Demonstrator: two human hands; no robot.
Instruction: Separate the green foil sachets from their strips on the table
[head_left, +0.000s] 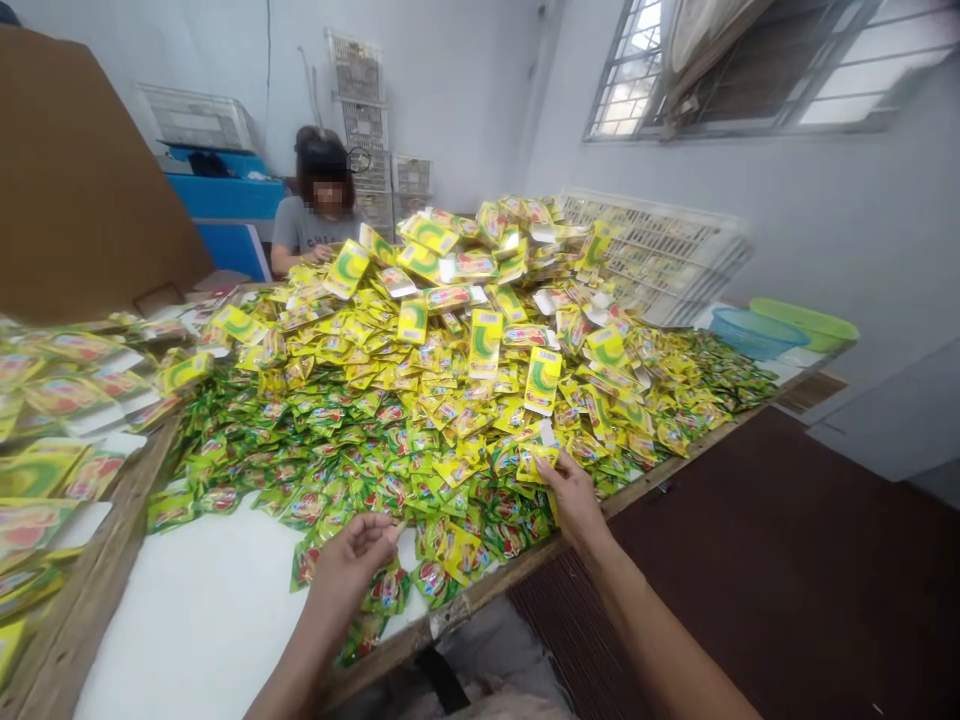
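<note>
My right hand [574, 490] reaches to the near side of a big heap and pinches a small yellow box [534, 464] with a white flap standing out at its top. Lower and to the left, my left hand [358, 550] is closed, its thumb and fingertips drawn together; whatever it may hold is hidden or too small to name. Around it lie green sachets [311, 505] with red prints, some right beside the fingers. Yellow sachets [454, 465] are mixed in farther up. Yellow printed boxes [486, 340], several with open flaps, are piled on top of the heap.
A wooden edge [517, 572] runs along the white tabletop [195, 600]. More boxes [45, 460] lie at left by a brown board [82, 180]. Across the heap sits another person [322, 215]. A white crate [660, 250] and blue and green basins [806, 325] are at right.
</note>
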